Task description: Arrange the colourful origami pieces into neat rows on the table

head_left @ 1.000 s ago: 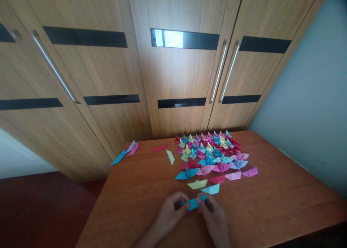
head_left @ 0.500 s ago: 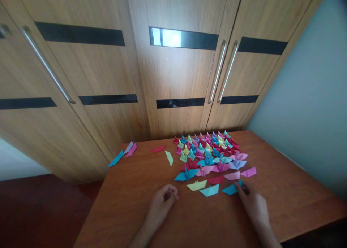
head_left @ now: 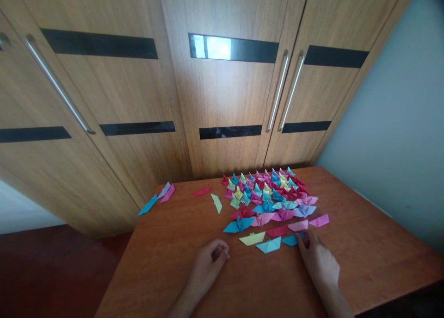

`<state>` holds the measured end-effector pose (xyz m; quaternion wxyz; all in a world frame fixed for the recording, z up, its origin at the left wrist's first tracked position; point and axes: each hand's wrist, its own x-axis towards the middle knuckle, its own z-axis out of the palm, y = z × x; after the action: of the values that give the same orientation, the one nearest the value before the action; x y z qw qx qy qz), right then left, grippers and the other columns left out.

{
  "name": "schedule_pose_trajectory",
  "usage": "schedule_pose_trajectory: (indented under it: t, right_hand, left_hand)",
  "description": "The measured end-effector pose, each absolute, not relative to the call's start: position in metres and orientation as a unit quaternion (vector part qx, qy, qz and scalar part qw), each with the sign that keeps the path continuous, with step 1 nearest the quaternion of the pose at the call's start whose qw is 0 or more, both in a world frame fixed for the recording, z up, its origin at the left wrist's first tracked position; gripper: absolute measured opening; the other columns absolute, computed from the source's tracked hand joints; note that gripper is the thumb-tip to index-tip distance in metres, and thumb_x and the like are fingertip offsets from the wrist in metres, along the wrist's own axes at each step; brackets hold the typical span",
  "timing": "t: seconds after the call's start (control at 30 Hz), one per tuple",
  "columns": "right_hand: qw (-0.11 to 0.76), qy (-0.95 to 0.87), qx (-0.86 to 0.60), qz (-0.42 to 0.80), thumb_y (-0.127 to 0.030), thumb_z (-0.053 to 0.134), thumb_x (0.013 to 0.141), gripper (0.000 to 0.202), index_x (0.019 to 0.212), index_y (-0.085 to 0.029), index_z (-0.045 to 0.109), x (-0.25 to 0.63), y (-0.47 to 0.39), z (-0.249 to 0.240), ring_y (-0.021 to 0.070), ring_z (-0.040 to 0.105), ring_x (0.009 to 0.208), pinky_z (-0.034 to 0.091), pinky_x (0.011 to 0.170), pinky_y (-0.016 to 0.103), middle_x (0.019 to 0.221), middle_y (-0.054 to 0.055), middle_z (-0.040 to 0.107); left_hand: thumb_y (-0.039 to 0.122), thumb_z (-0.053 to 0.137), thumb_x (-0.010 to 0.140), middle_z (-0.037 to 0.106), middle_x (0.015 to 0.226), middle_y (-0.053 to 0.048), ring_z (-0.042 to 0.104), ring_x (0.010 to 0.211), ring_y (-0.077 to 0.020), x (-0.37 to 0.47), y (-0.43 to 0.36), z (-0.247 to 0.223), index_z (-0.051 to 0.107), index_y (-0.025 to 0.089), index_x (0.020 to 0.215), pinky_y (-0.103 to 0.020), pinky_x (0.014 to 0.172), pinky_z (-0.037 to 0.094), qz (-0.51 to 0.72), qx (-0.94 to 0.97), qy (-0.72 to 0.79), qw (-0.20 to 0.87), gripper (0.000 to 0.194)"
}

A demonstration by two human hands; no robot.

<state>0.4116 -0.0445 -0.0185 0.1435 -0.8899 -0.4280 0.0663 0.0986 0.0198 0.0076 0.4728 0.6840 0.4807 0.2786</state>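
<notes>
My right hand (head_left: 316, 254) has its fingers on the right end of a blue folded paper piece (head_left: 290, 240), which lies on the table at the front right of the group. To its left are a light-blue folded paper piece (head_left: 269, 245) and a pale yellow one (head_left: 252, 239). Behind these lies a red folded paper piece (head_left: 276, 231). My left hand (head_left: 212, 260) rests over the table with its fingers curled together, left of the yellow piece; whether anything is between the fingertips is hidden. Rows of colourful origami cranes (head_left: 256, 195) stand farther back.
Pink folded pieces (head_left: 298, 225) lie right of the red one. At the back left of the wooden table (head_left: 166, 244) are a blue piece (head_left: 148, 205), a magenta piece (head_left: 168, 194) and a lilac one. Wooden cupboard doors (head_left: 229, 96) rise behind; a wall (head_left: 388, 123) stands right.
My right hand has moved slightly left and away from me, and the blue folded paper has shifted with it, closer to the light-blue piece. My left hand has hardly moved.
</notes>
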Motion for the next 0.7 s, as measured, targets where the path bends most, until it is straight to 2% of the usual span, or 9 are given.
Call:
schedule_pose_trajectory:
  t: [0.47,0.7]
  right_hand:
    - [0.169,-0.418,-0.888,0.087,-0.056,0.033,0.086,0.044,0.109,-0.028,0.057,0.414,-0.042,-0.019,0.0267,0.066,0.072,0.043,0.053,0.031,0.087,0.01,0.069]
    - [0.25,-0.429,-0.867,0.051,-0.053,0.034,0.086,0.043,0.105,-0.023,0.06,0.41,-0.048,-0.031,0.0263,0.067,0.07,0.046,0.055,0.03,0.085,0.01,0.071]
  left_hand:
    - [0.032,0.047,0.082,0.065,0.073,-0.001,0.058,0.07,-0.0168,0.097,0.019,0.005,0.06,0.019,0.078,-0.023,0.065,0.041,0.283,0.684,0.468,0.483,0.019]
    - [0.034,0.048,0.082,0.065,0.071,-0.002,0.059,0.07,-0.0174,0.098,0.019,0.005,0.061,0.019,0.077,-0.024,0.064,0.041,0.296,0.677,0.477,0.476,0.02]
